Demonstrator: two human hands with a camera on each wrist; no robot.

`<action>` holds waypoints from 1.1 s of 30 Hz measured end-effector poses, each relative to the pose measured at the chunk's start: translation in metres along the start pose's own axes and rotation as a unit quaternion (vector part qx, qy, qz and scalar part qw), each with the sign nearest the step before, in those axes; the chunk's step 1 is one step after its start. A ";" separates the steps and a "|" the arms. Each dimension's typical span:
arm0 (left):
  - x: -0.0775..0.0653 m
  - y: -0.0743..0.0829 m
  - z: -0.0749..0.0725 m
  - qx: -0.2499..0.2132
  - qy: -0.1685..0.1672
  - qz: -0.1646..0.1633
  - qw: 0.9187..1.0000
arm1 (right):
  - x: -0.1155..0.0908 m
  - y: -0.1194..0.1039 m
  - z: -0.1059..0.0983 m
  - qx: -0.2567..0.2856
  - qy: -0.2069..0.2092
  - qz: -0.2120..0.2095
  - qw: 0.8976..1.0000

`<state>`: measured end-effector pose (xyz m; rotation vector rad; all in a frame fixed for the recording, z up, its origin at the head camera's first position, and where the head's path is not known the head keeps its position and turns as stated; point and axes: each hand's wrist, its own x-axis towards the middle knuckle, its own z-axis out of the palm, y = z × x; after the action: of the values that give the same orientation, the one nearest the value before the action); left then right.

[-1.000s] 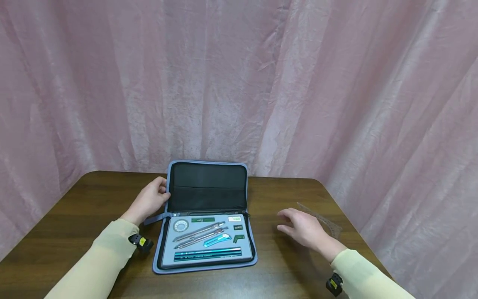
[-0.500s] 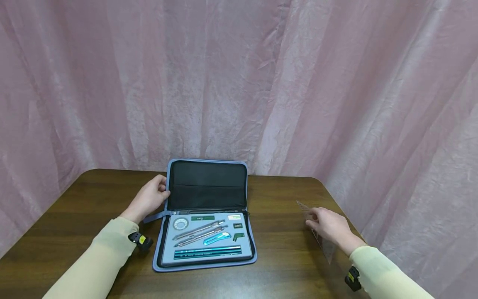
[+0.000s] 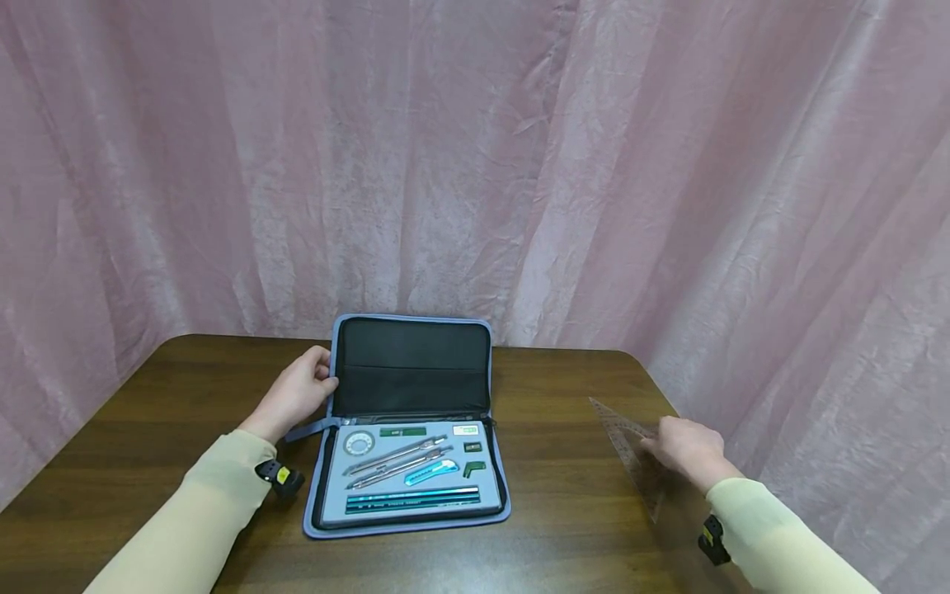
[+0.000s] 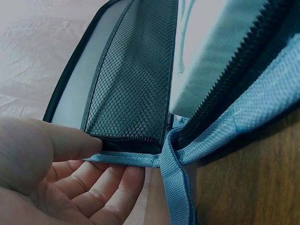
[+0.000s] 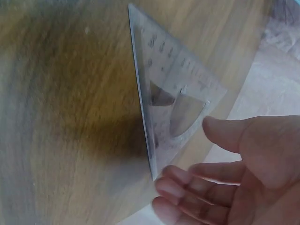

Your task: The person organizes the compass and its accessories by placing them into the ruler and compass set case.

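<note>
A blue-edged zip case (image 3: pixel 315 495) lies unzipped on the table, its dark lid (image 3: pixel 411 371) raised. My left hand (image 3: pixel 293 396) pinches the lid's left edge; in the left wrist view the thumb (image 4: pixel 70 140) lies on the inside by the mesh pocket (image 4: pixel 136 79), the fingers behind. A clear set square (image 3: pixel 631 454) lies flat on the table at the right. My right hand (image 3: pixel 686 450) is at its right side, fingers loosely bent and apart from the thumb. In the right wrist view the thumb tip (image 5: pixel 211 126) is right at the set square's edge.
The case's tray holds two compasses (image 3: pixel 393 466), a light-blue cutter (image 3: pixel 432 473), pencils (image 3: pixel 412 502), a round white dial-like piece (image 3: pixel 359 444), an eraser (image 3: pixel 466 431) and small green pieces (image 3: pixel 473 470). A pink curtain (image 3: pixel 475 165) hangs behind the brown table (image 3: pixel 549 495).
My right hand has moved right to the set square, and the set square has turned, its near end swinging toward me. My left hand stays on the lid.
</note>
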<state>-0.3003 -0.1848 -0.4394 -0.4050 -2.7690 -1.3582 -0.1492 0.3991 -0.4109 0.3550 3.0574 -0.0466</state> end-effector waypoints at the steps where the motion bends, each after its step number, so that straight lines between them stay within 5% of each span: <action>1: 0.000 0.000 0.000 0.000 0.001 0.000 1.000 | 0.000 0.001 -0.001 -0.001 -0.007 0.004 1.000; 21: 0.002 -0.002 0.000 0.007 0.004 -0.004 1.000 | 0.012 0.004 -0.003 -0.040 -0.065 0.035 0.996; 33: 0.001 -0.003 0.000 0.007 0.000 -0.006 1.000 | 0.017 0.008 -0.003 0.014 -0.069 0.036 0.997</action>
<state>-0.3021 -0.1859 -0.4413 -0.3896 -2.7832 -1.3409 -0.1641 0.4110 -0.4095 0.4438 2.9075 -0.1047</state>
